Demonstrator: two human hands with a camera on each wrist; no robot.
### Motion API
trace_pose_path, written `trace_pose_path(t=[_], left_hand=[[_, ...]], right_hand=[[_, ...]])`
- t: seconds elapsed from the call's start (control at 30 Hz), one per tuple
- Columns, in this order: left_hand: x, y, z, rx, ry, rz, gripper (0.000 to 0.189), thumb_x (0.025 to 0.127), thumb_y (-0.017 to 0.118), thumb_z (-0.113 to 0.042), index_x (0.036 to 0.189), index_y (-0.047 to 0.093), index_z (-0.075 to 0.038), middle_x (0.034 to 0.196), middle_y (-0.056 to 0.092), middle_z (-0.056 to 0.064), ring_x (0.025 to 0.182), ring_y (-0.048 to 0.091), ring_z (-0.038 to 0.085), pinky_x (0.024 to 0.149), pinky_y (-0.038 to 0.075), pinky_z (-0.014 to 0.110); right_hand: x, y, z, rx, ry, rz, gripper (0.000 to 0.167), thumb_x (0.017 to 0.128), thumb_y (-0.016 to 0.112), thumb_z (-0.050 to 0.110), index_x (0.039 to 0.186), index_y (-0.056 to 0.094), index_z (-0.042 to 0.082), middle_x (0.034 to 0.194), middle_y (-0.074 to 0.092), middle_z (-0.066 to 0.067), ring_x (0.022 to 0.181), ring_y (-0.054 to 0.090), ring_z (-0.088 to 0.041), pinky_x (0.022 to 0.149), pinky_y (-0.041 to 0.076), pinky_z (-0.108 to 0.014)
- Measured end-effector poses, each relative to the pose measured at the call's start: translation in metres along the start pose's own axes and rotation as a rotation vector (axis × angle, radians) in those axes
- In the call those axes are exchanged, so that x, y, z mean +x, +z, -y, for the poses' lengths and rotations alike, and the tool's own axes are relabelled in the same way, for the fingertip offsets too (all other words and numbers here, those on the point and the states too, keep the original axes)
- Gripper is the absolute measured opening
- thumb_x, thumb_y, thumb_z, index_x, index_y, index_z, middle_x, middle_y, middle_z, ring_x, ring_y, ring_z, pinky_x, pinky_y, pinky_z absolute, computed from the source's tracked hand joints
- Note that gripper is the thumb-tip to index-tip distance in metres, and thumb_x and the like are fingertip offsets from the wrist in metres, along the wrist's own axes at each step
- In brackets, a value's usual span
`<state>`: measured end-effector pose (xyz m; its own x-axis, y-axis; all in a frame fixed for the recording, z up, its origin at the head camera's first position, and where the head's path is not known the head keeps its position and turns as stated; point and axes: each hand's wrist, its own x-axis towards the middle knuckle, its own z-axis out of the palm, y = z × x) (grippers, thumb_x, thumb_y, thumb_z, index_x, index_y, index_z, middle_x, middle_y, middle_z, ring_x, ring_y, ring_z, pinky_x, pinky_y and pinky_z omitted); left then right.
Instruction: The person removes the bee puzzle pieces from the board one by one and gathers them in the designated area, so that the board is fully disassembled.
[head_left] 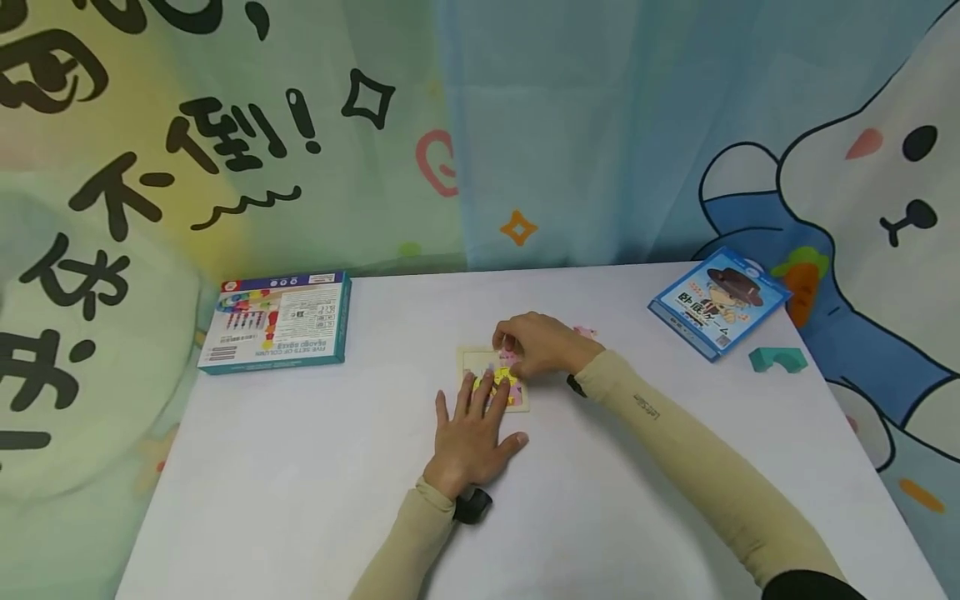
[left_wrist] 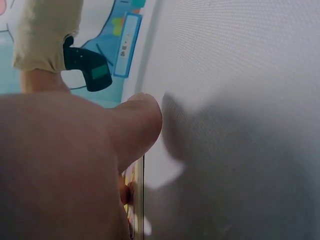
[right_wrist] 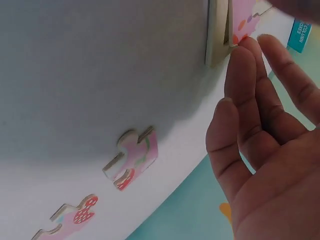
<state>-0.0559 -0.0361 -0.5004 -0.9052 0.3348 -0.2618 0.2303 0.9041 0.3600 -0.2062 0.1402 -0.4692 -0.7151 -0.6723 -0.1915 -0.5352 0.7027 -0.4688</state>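
Observation:
A small wooden jigsaw puzzle (head_left: 471,361) with a pale frame and a pink and yellow picture lies in the middle of the table. My left hand (head_left: 471,437) rests with straight, spread fingers on its near left part. At the upper right of the frame, the thumb and fingers of my right hand (head_left: 546,343) pinch a pink puzzle piece (right_wrist: 242,20); the thumb partly covers it in the right wrist view. Two loose pink pieces lie beyond that hand: one with a green line (right_wrist: 137,155), another with a red dotted patch (right_wrist: 75,217).
A flat box with a teal edge (head_left: 273,325) lies at the back left of the white table (head_left: 300,483). At the back right are a blue box with a cartoon figure in a hat (head_left: 718,302) and a green arch block (head_left: 777,358). A printed curtain (head_left: 555,133) hangs behind.

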Motion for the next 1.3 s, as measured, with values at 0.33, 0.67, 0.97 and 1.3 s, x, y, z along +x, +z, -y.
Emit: trace_pose_path(t=[0.33,0.67,0.97,1.3], left_hand=[[0.001,0.007,-0.001,0.014,-0.002,-0.007,0.083,0.104,0.05,-0.064,0.171,0.023,-0.023,0.18,0.012,0.004,0.167,0.004,0.033,0.126,0.005,0.074],[0.0,0.013,0.0,0.029,-0.005,-0.027,0.085,0.103,0.052,-0.064,0.171,0.023,-0.022,0.18,0.014,0.005,0.167,0.006,0.035,0.125,0.008,0.075],[-0.001,0.018,0.001,0.035,-0.007,-0.044,0.084,0.104,0.05,-0.066,0.171,0.024,-0.022,0.18,0.014,0.005,0.167,0.007,0.035,0.125,0.009,0.075],[0.002,0.013,0.0,0.043,0.001,-0.056,0.084,0.104,0.05,-0.064,0.171,0.023,-0.022,0.18,0.013,0.005,0.167,0.006,0.035,0.125,0.01,0.075]], right_hand=[[-0.011,0.003,-0.005,0.028,-0.021,-0.05,0.029,0.083,0.085,0.01,0.109,0.075,0.01,0.102,0.07,-0.003,0.094,0.063,-0.019,0.092,0.053,-0.042],[-0.016,0.013,-0.005,0.083,-0.069,-0.079,0.027,0.09,0.081,0.004,0.114,0.072,0.012,0.108,0.074,-0.004,0.103,0.069,-0.021,0.098,0.056,-0.045],[-0.021,0.02,-0.005,0.013,-0.1,-0.117,0.033,0.092,0.084,0.011,0.124,0.077,0.013,0.101,0.072,-0.002,0.091,0.065,-0.016,0.09,0.054,-0.042],[-0.026,0.018,-0.006,-0.007,-0.106,-0.125,0.034,0.101,0.073,0.013,0.134,0.074,0.01,0.113,0.078,-0.006,0.101,0.072,-0.021,0.094,0.057,-0.044]])
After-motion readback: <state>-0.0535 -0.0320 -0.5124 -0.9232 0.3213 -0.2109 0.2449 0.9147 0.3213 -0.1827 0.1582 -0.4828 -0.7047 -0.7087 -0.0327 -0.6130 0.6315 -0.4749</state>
